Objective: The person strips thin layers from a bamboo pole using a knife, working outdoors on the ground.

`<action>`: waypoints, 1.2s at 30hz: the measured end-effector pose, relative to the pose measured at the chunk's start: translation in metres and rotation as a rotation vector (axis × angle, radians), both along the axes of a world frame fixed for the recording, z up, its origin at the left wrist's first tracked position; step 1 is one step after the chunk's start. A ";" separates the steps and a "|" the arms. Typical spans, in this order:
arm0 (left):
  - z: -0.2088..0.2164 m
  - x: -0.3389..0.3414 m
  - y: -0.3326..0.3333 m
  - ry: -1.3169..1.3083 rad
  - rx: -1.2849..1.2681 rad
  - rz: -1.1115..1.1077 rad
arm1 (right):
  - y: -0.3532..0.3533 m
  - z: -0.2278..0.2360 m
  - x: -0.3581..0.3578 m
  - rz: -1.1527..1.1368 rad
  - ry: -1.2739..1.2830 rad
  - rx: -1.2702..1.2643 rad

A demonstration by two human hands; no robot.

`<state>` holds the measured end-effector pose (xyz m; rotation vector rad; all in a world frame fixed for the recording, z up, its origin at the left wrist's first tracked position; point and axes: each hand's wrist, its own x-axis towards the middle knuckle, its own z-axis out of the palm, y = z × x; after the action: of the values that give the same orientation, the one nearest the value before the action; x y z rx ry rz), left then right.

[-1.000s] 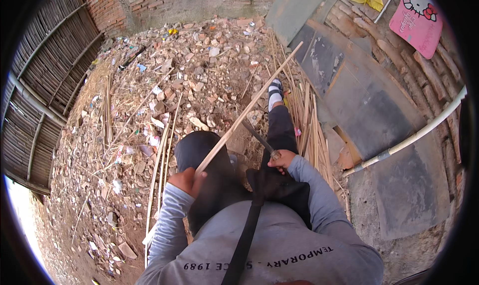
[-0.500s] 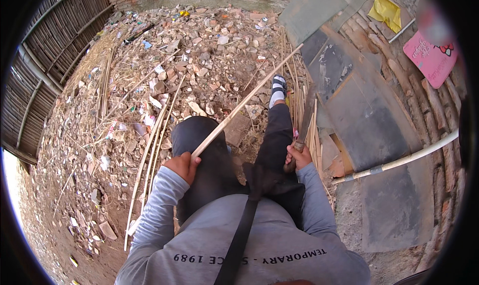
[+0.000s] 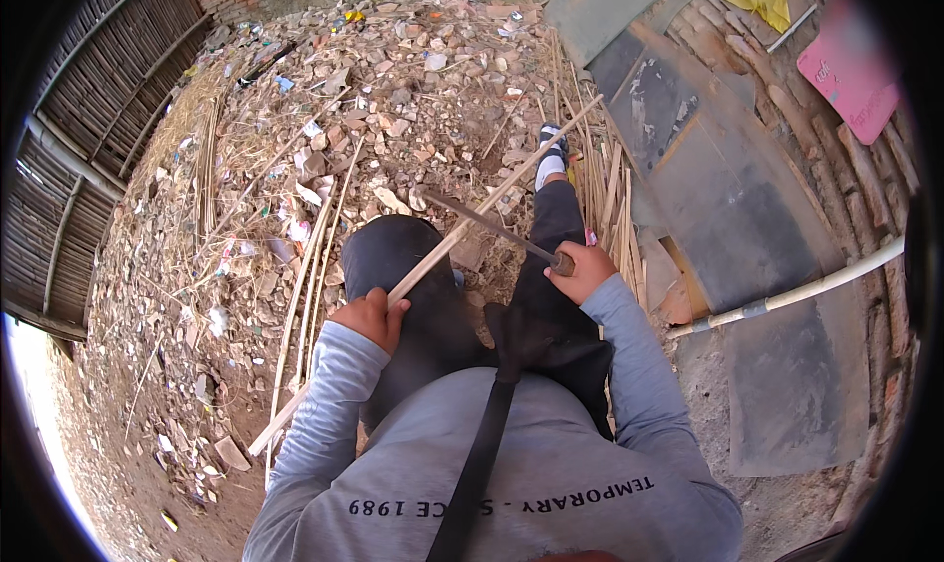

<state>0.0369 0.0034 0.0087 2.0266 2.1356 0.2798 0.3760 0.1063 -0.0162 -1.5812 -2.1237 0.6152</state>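
My left hand, thumb up, grips a long wooden strip slanting over the dark trousers. My right hand, turned in, grips a knife whose blade crosses the strip; I can't tell if they touch. I'd hold the strip still and slide the blade flat, away from the left hand.

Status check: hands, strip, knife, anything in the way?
Left hand gripping wooden strip. Right hand gripping knife. Knife crosses strip in view; contact unclear. Left knee partly behind strip.
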 end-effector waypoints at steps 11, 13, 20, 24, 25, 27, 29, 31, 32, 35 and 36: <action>0.001 -0.005 0.001 -0.059 0.038 -0.013 | 0.013 -0.014 -0.002 0.175 -0.033 -0.062; 0.002 -0.002 0.004 -0.064 0.010 -0.033 | 0.015 -0.020 0.011 0.104 -0.022 -0.066; -0.002 -0.007 0.005 -0.026 -0.010 -0.027 | 0.000 -0.030 -0.010 0.138 0.008 -0.162; -0.002 -0.006 0.010 -0.031 -0.037 -0.061 | 0.004 -0.041 -0.004 0.151 -0.024 -0.157; 0.000 -0.006 0.010 -0.028 -0.033 -0.063 | 0.004 -0.046 -0.001 0.126 -0.014 -0.124; 0.001 -0.005 0.009 -0.010 -0.040 -0.045 | 0.003 -0.048 -0.001 0.102 -0.005 -0.089; -0.002 -0.008 0.008 -0.021 -0.022 -0.049 | -0.002 -0.040 -0.007 0.097 0.019 -0.159; -0.002 -0.009 0.007 -0.032 -0.013 -0.055 | -0.002 -0.038 -0.005 0.092 0.000 -0.153; -0.002 -0.009 0.007 -0.033 -0.006 -0.062 | -0.001 -0.037 -0.003 0.087 -0.019 -0.146; -0.001 -0.007 0.008 -0.031 0.006 -0.073 | 0.003 -0.040 0.011 0.030 -0.007 -0.124; -0.001 -0.006 0.009 -0.033 0.016 -0.076 | 0.004 -0.042 0.011 0.028 -0.008 -0.120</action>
<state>0.0305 0.0127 0.0074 2.0909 2.0383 0.3176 0.3869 0.1098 -0.0582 -1.6214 -2.1542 0.7601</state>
